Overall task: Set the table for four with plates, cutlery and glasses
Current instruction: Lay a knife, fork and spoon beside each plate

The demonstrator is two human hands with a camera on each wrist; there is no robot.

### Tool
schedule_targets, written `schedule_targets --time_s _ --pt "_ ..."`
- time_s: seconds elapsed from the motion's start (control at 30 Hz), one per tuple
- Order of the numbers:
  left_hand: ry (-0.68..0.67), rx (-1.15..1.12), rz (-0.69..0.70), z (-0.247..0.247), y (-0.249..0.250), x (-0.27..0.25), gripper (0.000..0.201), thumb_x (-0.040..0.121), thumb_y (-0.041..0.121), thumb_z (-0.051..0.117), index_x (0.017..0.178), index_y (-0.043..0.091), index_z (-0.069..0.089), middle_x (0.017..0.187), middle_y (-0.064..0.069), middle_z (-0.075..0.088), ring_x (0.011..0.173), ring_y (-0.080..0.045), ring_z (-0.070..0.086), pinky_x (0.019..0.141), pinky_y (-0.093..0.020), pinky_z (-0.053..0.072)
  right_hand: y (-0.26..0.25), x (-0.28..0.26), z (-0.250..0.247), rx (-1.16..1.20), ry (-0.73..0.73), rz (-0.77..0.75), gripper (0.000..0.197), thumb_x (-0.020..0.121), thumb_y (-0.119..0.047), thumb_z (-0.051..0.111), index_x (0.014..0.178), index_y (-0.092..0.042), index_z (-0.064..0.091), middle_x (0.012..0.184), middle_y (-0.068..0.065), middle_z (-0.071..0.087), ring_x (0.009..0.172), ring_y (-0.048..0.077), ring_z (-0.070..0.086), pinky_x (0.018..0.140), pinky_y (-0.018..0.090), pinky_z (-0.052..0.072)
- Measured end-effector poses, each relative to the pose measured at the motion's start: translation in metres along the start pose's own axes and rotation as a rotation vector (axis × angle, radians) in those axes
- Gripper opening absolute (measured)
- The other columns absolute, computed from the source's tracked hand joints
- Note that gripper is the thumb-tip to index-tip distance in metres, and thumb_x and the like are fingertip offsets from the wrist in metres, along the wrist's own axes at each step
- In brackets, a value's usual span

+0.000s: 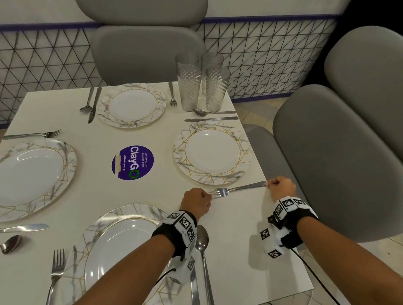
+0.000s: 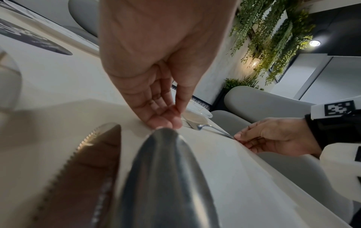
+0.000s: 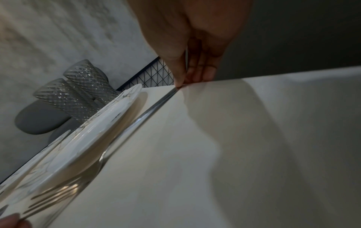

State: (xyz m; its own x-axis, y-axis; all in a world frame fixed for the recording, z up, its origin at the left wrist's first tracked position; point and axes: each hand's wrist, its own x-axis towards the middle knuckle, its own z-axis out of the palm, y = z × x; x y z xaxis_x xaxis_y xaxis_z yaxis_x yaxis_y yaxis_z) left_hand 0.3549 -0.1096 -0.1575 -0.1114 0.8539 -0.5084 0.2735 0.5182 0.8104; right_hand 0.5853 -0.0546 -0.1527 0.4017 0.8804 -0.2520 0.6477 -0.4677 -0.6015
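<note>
A silver fork (image 1: 238,189) lies on the white table (image 1: 249,237) just below the right-hand marbled plate (image 1: 212,178). My left hand (image 1: 210,196) pinches its tines (image 2: 188,123), and my right hand (image 1: 268,184) pinches the end of its handle (image 3: 154,109) at the table's right edge. Three more marbled plates sit at the far (image 1: 158,100), left (image 1: 66,160) and near (image 1: 121,214) places. Several patterned glasses (image 1: 200,86) stand bunched at the far right corner. A spoon (image 1: 202,242) and a knife (image 2: 84,177) lie under my left wrist.
Forks, knives and spoons lie beside the other plates, such as a fork (image 1: 56,270) at the near left. A purple round sticker (image 1: 132,162) marks the table's middle. Grey chairs (image 1: 351,147) stand right and behind, with a wire fence (image 1: 36,59) beyond.
</note>
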Motion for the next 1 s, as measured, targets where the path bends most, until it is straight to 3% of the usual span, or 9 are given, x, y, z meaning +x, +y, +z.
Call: schedule_targets --time_s 0.13,0.27,0.37,0.5,0.67,0.83,1.0 --pt "-0.015 0.029 0.006 0.0 0.0 0.001 0.018 0.087 0.011 0.053 0.072 0.005 0.061 0.062 -0.007 0.059 0.05 -0.018 0.051 0.057 -0.026 0.044 0.001 -0.001 0.0 -0.006 0.004 -0.01 0.018 0.088 -0.002 0.052 0.09 0.002 0.069 0.099 0.021 0.069 0.093 0.036 0.062 0.074 0.031 0.048" --pt "-0.036 0.07 0.019 -0.001 0.001 0.0 0.018 0.087 0.01 0.053 0.072 0.005 0.059 0.059 -0.005 0.057 0.046 -0.014 0.049 0.046 -0.02 0.04 0.001 0.0 0.0 -0.019 0.001 -0.015 0.017 0.087 -0.001 0.052 0.088 0.001 0.07 0.098 0.019 0.07 0.093 0.035 0.062 0.079 0.034 0.05" --pt "-0.033 0.066 0.018 -0.001 0.001 0.001 0.017 0.087 0.01 0.053 0.074 0.003 0.06 0.059 -0.006 0.057 0.047 -0.015 0.049 0.046 -0.02 0.04 0.002 0.0 0.0 -0.03 -0.001 -0.01 0.018 0.087 -0.001 0.051 0.088 0.001 0.07 0.097 0.019 0.069 0.093 0.035 0.062 0.078 0.033 0.049" --pt "-0.035 0.066 0.018 -0.001 0.0 0.002 0.019 0.089 0.012 0.053 0.073 0.003 0.059 0.059 -0.006 0.056 0.046 -0.014 0.049 0.048 -0.021 0.041 0.001 0.0 0.001 -0.043 -0.003 -0.008 0.018 0.087 -0.001 0.051 0.087 0.0 0.07 0.097 0.019 0.069 0.077 0.027 0.056 0.068 0.028 0.044" --pt "-0.059 0.142 0.029 -0.012 0.003 -0.004 0.032 0.091 0.02 0.054 0.061 0.008 0.053 0.054 -0.002 0.054 0.043 -0.012 0.048 0.047 -0.02 0.042 0.001 0.001 -0.001 -0.03 -0.007 0.034 0.016 0.088 -0.009 0.056 0.095 0.0 0.067 0.103 0.022 0.067 0.084 0.032 0.059 0.074 0.031 0.046" --pt "-0.048 0.041 -0.018 -0.061 0.011 -0.009 0.023 0.091 0.018 0.056 0.073 0.003 0.058 0.062 -0.007 0.056 0.05 -0.016 0.048 0.05 -0.023 0.042 -0.013 -0.003 -0.009 -0.081 0.055 0.055 0.029 0.09 -0.017 0.054 0.112 0.001 0.059 0.116 0.025 0.061 0.11 0.039 0.055 0.087 0.037 0.044" --pt "0.004 0.13 0.04 -0.142 0.017 -0.013 0.024 0.095 0.019 0.05 0.075 0.008 0.058 0.067 -0.004 0.059 0.054 -0.013 0.051 0.05 -0.018 0.042 -0.046 -0.003 -0.008 -0.184 0.083 -0.112 0.029 0.091 -0.017 0.049 0.113 0.001 0.058 0.115 0.026 0.059 0.109 0.04 0.054 0.092 0.041 0.044"
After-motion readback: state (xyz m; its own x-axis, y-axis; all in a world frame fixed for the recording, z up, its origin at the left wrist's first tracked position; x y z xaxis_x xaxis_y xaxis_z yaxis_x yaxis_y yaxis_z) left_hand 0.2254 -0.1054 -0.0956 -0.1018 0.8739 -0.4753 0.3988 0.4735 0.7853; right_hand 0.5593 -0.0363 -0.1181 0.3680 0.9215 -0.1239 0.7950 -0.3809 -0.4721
